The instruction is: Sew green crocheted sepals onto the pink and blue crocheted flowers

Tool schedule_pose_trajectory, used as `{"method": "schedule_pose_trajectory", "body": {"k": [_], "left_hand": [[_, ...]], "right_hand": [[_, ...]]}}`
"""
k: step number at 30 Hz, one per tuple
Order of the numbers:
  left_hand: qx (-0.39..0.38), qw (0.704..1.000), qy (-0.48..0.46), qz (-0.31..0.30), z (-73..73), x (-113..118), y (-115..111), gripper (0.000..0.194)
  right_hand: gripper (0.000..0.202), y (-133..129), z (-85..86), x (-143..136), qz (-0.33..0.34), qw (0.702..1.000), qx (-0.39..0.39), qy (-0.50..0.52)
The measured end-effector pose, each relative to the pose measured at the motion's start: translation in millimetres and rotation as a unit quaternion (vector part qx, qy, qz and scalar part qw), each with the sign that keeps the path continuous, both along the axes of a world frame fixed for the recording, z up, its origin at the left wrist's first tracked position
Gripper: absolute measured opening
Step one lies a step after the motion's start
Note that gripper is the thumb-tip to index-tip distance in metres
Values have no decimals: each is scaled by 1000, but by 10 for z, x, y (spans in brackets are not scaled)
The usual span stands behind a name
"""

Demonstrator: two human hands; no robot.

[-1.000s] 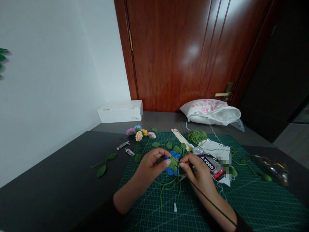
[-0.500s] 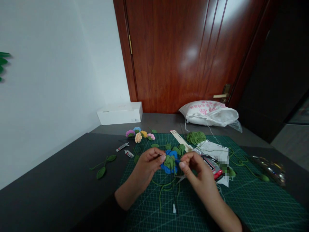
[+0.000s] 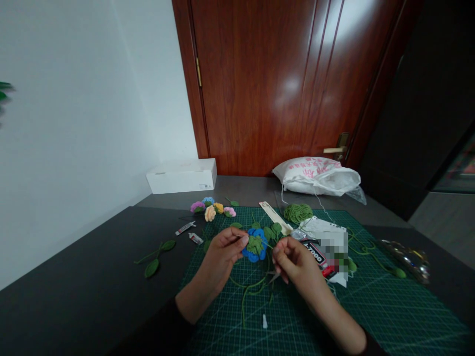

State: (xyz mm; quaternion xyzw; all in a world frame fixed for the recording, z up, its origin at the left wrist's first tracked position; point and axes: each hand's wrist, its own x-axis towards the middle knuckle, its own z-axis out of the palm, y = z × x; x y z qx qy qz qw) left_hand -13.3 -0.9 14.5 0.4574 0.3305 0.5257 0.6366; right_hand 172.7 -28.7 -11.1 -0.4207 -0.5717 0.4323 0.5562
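A blue crocheted flower (image 3: 262, 253), its green yarn centre turned up towards me, is held above the cutting mat (image 3: 297, 316). Fingertips of my left hand (image 3: 227, 249) pinch its left edge. My right hand (image 3: 293, 259) is closed just to the right of the flower, with thumb and forefinger pressed on a thin green yarn strand (image 3: 267, 245) that runs out from the green centre. Beneath the right hand, scissor blades (image 3: 273, 277) partly show. Loose green yarn ends (image 3: 244, 301) hang or lie below the flower; a small white cap (image 3: 264, 321) lies nearer me.
Several crocheted flowers (image 3: 210, 213), glue tubes (image 3: 185, 228) and a leaf sprig (image 3: 152, 268) lie to the left. Right of centre are a green yarn ball (image 3: 298, 212), a red-and-black glue package (image 3: 315, 253) and white paper (image 3: 322, 227). Behind stand a white box (image 3: 181, 178) and a stuffed bag (image 3: 311, 175).
My right hand has moved from the flower's right petal slightly down and away, and the strand now stretches between them. The blue petals show more fully. The view has shifted slightly.
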Motion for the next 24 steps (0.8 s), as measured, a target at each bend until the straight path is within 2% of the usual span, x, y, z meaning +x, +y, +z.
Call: {"method": "schedule_pose_trajectory", "body": {"k": [2, 10, 15, 19, 24], "left_hand": [[-4, 1000, -5, -2, 2, 1, 0, 22], [-30, 999, -28, 17, 50, -12, -21, 23], [-26, 999, -45, 13, 45, -16, -14, 24], [-29, 998, -62, 8, 14, -8, -11, 25], [-60, 990, -129, -2, 3, -49, 15, 24]], "right_hand": [[36, 40, -17, 5, 15, 1000, -6, 6], [28, 79, -1, -4, -3, 1000, 6, 22], [33, 106, 106, -57, -23, 992, 3, 124], [36, 165, 200, -185, 3, 980, -12, 199], [31, 315, 247, -322, 29, 968, -29, 248]]}}
